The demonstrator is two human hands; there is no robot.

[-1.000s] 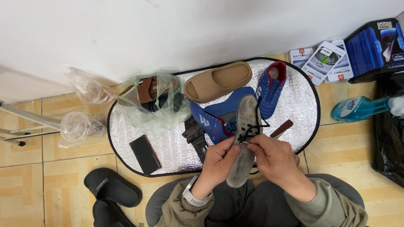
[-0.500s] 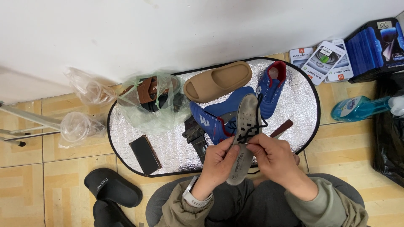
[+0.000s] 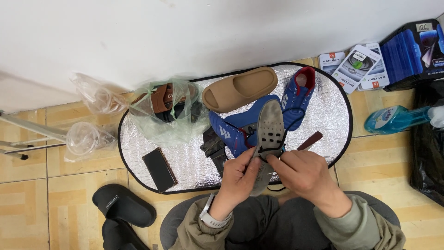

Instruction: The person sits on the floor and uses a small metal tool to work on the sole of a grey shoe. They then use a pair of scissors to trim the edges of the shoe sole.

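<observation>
A grey perforated insole (image 3: 269, 132) stands up over the silver mat (image 3: 180, 162). My left hand (image 3: 238, 178) grips its left edge and my right hand (image 3: 303, 173) pinches its right edge, with a black lace running across the insole between the fingers. Just behind it lies a blue sneaker (image 3: 236, 129) on its side. A second blue sneaker (image 3: 296, 95) with a red lining sits farther back, next to a tan slide sandal (image 3: 240, 88).
A black phone (image 3: 159, 169) and a thin plastic bag with brown sandals (image 3: 169, 109) lie on the mat's left. Black slippers (image 3: 122, 210) rest on the tiled floor at lower left. Boxed packs (image 3: 354, 65), a blue spray bottle (image 3: 393, 118) and a black bag (image 3: 428, 139) are at right.
The insole has tilted slightly and both hands have shifted a little on it; everything else stays put.
</observation>
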